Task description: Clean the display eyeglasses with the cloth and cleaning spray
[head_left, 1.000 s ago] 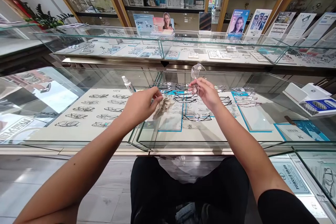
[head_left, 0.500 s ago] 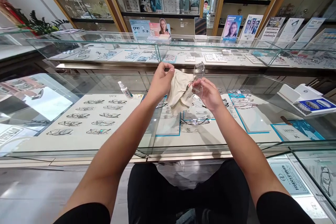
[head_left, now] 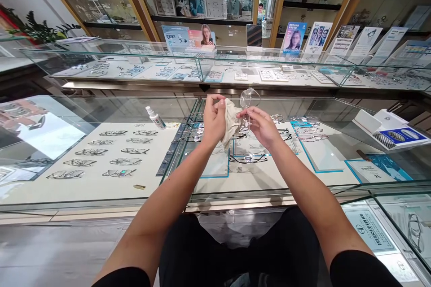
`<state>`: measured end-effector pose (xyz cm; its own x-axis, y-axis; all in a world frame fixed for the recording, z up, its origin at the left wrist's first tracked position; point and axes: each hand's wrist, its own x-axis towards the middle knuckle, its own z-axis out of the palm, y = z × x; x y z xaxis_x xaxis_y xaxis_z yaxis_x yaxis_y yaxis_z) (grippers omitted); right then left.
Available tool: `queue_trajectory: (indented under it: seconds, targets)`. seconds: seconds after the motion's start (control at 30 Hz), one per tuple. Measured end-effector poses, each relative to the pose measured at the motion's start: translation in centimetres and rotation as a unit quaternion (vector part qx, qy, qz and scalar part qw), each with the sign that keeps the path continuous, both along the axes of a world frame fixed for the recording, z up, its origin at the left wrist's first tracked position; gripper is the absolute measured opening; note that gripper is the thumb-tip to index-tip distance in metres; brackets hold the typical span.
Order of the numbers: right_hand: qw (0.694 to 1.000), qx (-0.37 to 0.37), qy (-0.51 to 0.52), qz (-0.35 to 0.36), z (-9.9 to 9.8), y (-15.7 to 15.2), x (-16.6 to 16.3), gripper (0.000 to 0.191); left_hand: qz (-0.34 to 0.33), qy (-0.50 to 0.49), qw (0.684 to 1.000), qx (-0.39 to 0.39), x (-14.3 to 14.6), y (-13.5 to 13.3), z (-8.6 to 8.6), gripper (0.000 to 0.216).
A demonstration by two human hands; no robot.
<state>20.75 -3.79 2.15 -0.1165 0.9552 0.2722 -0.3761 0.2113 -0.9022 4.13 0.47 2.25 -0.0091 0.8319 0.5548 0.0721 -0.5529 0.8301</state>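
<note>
My left hand is closed on a cream cleaning cloth, which hangs bunched from the fingers. My right hand pinches a pair of thin-rimmed eyeglasses at the frame. One clear lens stands above the fingertips; the lower part of the glasses is partly covered by the fingers. The cloth's edge lies right beside the right fingertips; whether it touches the glasses I cannot tell. Both hands are raised over the glass display case.
A white spray bottle stands on the case at the left. Rows of eyeglasses lie under the glass. An open white and blue box sits at the right. Behind is another glass counter with upright cards.
My left hand has turned and gathered the cloth, which hung more spread before. The glasses have tilted and shifted slightly left and down in my right hand. The view has shifted a little.
</note>
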Motion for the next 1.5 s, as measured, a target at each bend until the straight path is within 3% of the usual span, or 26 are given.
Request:
queue_trajectory:
  seconds: [0.2,0.33,0.43,0.57,0.7,0.83,1.0,1.07,1.17,1.33,1.5]
  targets:
    - [0.997,0.046,-0.006,-0.069,-0.2,0.2,-0.1,0.025,-0.04,0.02,0.999,-0.028,-0.1,0.2,-0.4,0.044]
    - [0.992,0.068,0.026,-0.101,0.2,0.2,0.3,0.022,-0.064,-0.03,0.996,-0.047,-0.3,0.4,-0.3,0.051]
    - [0.989,0.08,0.035,-0.118,0.6,0.1,0.7,0.023,-0.118,-0.062,0.985,-0.108,-0.7,0.2,0.4,0.061]
    - [0.99,0.084,0.024,-0.108,1.1,-0.3,1.1,0.023,-0.202,-0.004,0.964,-0.172,-2.0,0.1,1.4,0.06]
    - [0.993,0.078,0.016,-0.09,1.4,-0.5,1.2,0.024,-0.274,0.026,0.947,-0.163,-3.5,0.3,1.9,0.063]
    - [0.993,0.084,0.015,-0.088,1.3,-0.6,1.3,0.025,-0.316,0.018,0.929,-0.194,-4.6,0.6,2.2,0.059]
    - [0.994,0.088,0.021,-0.062,1.3,-0.7,1.4,0.024,-0.364,0.13,0.897,-0.215,-5.5,0.8,2.3,0.054]
    - [0.994,0.086,0.027,-0.056,1.3,-0.7,1.3,0.023,-0.377,0.157,0.891,-0.197,-5.6,0.8,2.3,0.053]
    - [0.996,0.067,0.037,-0.055,1.2,-0.5,1.3,0.022,-0.382,0.163,0.904,-0.104,-5.4,0.7,2.5,0.047]
    - [0.998,0.022,0.024,-0.053,0.8,-0.1,1.0,0.025,-0.314,0.133,0.937,0.069,-5.0,0.3,2.9,0.041]
    - [0.997,0.0,0.016,-0.078,0.4,0.5,0.9,0.023,-0.286,0.112,0.95,0.063,-5.1,-0.1,3.2,0.039]
